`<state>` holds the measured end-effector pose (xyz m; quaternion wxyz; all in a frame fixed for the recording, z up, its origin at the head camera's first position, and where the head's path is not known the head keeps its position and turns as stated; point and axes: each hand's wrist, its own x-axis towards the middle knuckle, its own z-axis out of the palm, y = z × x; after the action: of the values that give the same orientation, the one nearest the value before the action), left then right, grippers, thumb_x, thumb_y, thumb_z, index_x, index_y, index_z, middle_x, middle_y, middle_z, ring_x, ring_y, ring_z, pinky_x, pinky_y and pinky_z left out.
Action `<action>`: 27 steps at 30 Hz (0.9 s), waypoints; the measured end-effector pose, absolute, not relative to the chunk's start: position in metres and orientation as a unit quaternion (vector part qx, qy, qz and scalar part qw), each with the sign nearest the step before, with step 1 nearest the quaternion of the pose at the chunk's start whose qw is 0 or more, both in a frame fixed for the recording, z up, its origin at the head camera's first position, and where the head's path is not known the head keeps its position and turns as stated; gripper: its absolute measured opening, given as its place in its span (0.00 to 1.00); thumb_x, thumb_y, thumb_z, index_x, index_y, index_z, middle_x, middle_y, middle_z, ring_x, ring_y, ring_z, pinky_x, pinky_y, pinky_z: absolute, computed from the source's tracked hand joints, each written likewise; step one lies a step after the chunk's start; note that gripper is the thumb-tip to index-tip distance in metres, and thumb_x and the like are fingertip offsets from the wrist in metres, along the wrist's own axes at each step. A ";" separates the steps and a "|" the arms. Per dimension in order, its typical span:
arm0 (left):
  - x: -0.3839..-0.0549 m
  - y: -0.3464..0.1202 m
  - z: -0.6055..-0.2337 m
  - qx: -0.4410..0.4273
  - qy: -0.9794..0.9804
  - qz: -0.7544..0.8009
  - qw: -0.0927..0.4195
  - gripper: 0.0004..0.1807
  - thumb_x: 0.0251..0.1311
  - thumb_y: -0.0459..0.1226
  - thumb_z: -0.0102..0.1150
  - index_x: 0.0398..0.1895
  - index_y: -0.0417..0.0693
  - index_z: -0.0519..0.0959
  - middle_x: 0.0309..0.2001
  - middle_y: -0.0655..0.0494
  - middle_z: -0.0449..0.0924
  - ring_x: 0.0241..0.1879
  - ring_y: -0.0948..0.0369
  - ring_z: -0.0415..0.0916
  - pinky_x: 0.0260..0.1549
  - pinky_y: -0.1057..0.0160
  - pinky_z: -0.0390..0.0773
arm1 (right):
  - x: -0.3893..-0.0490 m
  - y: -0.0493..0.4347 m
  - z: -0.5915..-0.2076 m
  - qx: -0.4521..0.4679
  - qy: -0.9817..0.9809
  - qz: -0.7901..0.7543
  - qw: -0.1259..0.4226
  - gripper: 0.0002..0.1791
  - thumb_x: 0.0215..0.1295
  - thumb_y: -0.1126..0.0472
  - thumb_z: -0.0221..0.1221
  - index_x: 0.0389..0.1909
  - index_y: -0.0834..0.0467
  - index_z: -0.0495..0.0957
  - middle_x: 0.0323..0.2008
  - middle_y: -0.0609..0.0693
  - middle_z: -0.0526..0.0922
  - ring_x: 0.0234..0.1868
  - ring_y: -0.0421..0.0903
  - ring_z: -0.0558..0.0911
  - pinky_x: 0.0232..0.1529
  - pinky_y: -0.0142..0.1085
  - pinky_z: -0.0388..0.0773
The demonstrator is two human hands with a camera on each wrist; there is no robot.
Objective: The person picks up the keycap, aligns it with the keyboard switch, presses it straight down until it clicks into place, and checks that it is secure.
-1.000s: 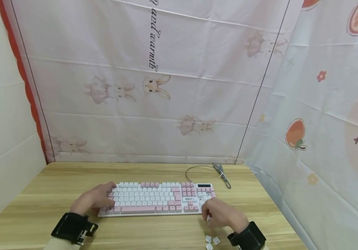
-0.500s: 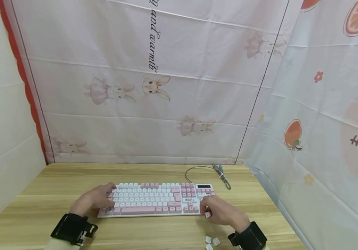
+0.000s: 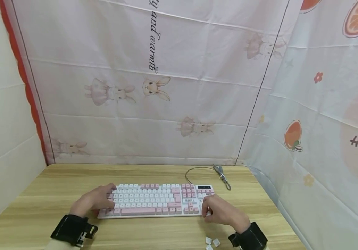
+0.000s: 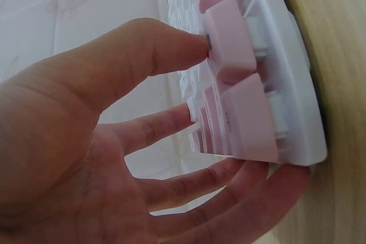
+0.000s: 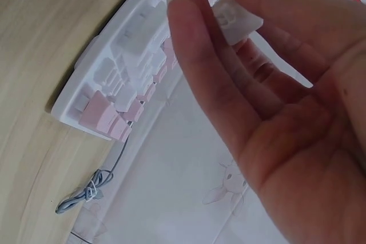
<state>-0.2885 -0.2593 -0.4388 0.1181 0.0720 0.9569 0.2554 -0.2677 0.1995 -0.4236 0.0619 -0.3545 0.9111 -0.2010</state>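
Nearest, on the pale wood-grain table (image 3: 147, 234), three loose white keycaps (image 3: 208, 240) lie close together at 4 o'clock from the middle of the keyboard (image 3: 141, 199), the lowest cut off by the bottom of the head view. Black wrist straps (image 3: 69, 228) circle both of the person's wrists. At 3 o'clock the right hand (image 3: 220, 211) pinches a white keycap (image 5: 237, 22) between thumb and fingers; another white bit at the fingertips is too blurred to name. At 9 o'clock the left hand (image 3: 93, 199) is spread over the keyboard's end, thumb touching a pink key, other fingers along the edge.

The keyboard lies flat, a long side facing the person, in a white case. Its letter keys are white; the space bar and several clusters are pink, and a small dark panel (image 3: 204, 187) sits toward 2 o'clock. Beyond, also toward 2, a thin grey cable (image 3: 221, 175) ends in a tied bundle.

Farther off, at 12 o'clock, a creased pinkish curtain (image 3: 179, 100) rises behind the table, printed with sideways rabbits and lettering that runs vertically. A whitish panel (image 3: 7, 62) with a wavy red border stands at 10 o'clock; a fruit-and-flower printed sheet (image 3: 316, 104) hangs at 2.
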 end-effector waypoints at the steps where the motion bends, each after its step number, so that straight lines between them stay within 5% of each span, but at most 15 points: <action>1: -0.289 -0.260 -0.439 0.072 0.956 0.257 0.119 0.36 0.56 0.39 0.69 0.68 0.39 0.69 0.65 0.29 0.73 0.49 0.46 0.73 0.41 0.51 0.76 | -0.268 0.200 -0.424 -0.354 0.911 -0.203 0.060 0.05 0.53 0.70 0.73 0.27 0.58 0.87 0.27 0.41 0.81 0.29 0.33 0.77 0.33 0.25 0.75; 9: -0.289 -0.260 -0.438 0.073 0.956 0.258 0.116 0.36 0.55 0.38 0.70 0.67 0.39 0.69 0.66 0.29 0.73 0.51 0.46 0.73 0.47 0.47 0.76 | -0.268 0.200 -0.423 -0.359 0.907 -0.214 0.057 0.07 0.53 0.69 0.74 0.24 0.55 0.86 0.25 0.39 0.84 0.27 0.31 0.78 0.32 0.25 0.76; 16: -0.289 -0.260 -0.436 0.076 0.955 0.263 0.113 0.36 0.54 0.37 0.69 0.67 0.39 0.69 0.66 0.29 0.73 0.50 0.47 0.73 0.39 0.53 0.77 | -0.269 0.200 -0.423 -0.363 0.905 -0.215 0.056 0.06 0.54 0.69 0.73 0.25 0.56 0.88 0.24 0.38 0.85 0.27 0.28 0.77 0.32 0.25 0.77; 23: -0.290 -0.261 -0.439 0.084 0.959 0.249 0.110 0.35 0.55 0.39 0.69 0.66 0.39 0.70 0.64 0.30 0.75 0.52 0.46 0.74 0.52 0.42 0.76 | -0.268 0.201 -0.422 -0.349 0.909 -0.220 0.050 0.02 0.57 0.65 0.74 0.28 0.55 0.90 0.26 0.41 0.86 0.26 0.27 0.74 0.29 0.26 0.74; 27: -0.289 -0.261 -0.440 0.082 0.958 0.249 0.112 0.35 0.56 0.39 0.70 0.66 0.39 0.70 0.64 0.30 0.75 0.53 0.46 0.75 0.54 0.40 0.75 | -0.269 0.203 -0.425 -0.364 0.907 -0.210 0.038 0.03 0.58 0.68 0.71 0.32 0.58 0.90 0.31 0.45 0.89 0.32 0.31 0.82 0.33 0.26 0.79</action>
<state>-0.2892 -0.2610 -0.4403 0.1116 0.0818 0.9585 0.2494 -0.2688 0.2027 -0.4245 0.0384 -0.3636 0.9069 -0.2096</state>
